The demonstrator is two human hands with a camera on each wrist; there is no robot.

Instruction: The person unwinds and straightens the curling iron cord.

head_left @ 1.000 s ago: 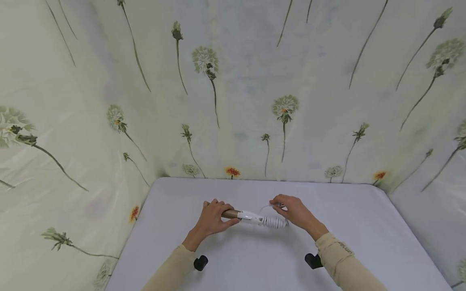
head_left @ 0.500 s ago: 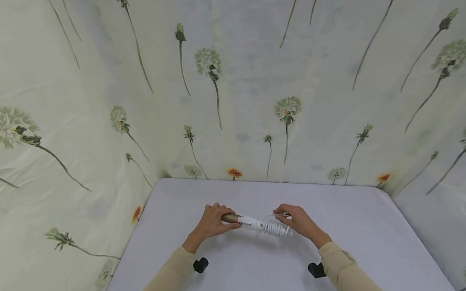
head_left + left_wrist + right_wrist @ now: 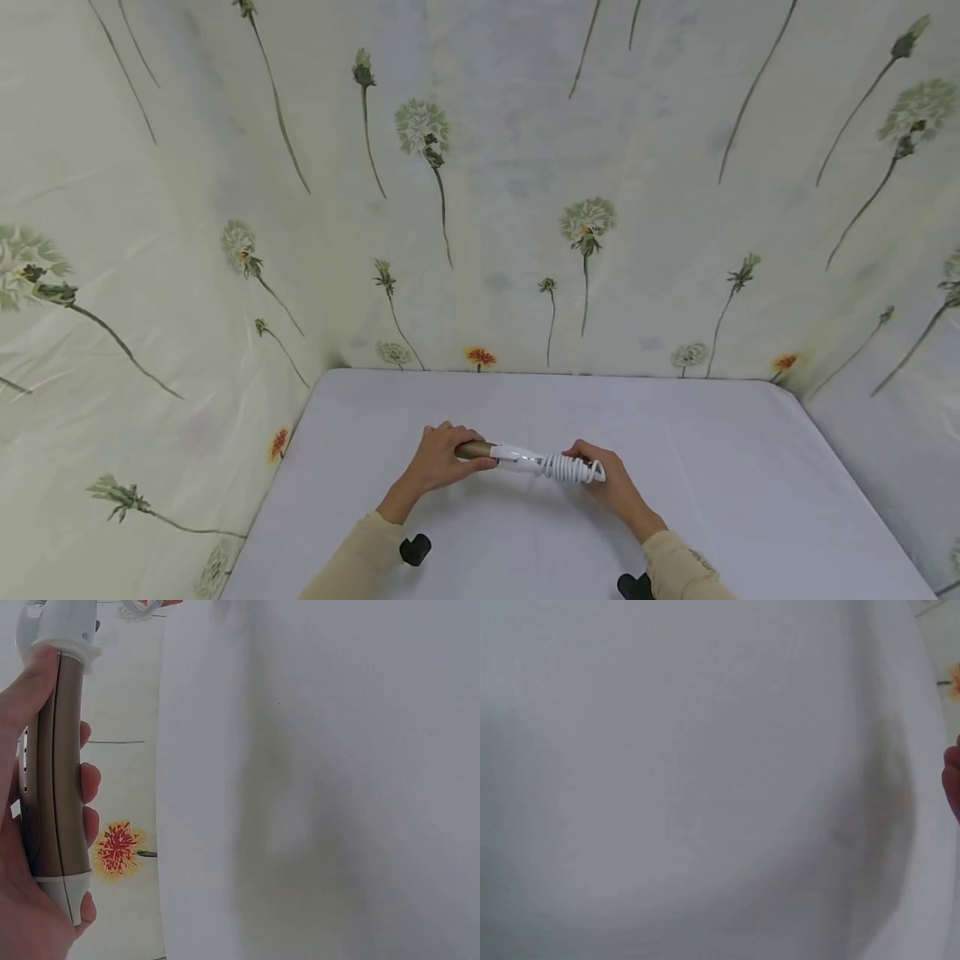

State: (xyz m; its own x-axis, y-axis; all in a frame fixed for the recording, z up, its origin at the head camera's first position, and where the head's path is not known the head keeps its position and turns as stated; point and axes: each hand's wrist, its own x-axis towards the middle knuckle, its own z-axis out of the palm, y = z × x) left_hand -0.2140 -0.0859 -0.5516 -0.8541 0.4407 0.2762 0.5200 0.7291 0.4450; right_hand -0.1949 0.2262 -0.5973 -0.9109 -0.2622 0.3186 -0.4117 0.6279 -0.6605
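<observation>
My left hand (image 3: 438, 458) grips the brown handle of a curling iron (image 3: 513, 457), held level above the table. In the left wrist view, the thumb lies along the brown handle (image 3: 66, 765) and fingertips wrap round its far side. White cord (image 3: 566, 468) is wound in tight coils about the barrel, with a loop standing out at the tip. At that end my right hand (image 3: 615, 483) holds the cord, its fingers partly hidden behind the coils. Only a bit of a fingertip (image 3: 952, 780) shows at the right wrist view's edge.
A white-covered table (image 3: 420, 396) lies beneath both hands. Behind it and at the sides hangs a flower-printed cloth (image 3: 495, 208). Black mounts (image 3: 415, 550) show beneath the wrists.
My right hand has come down from above the barrel, where it pinched the cord, round to behind the coiled tip. My left hand keeps its grip on the curling iron.
</observation>
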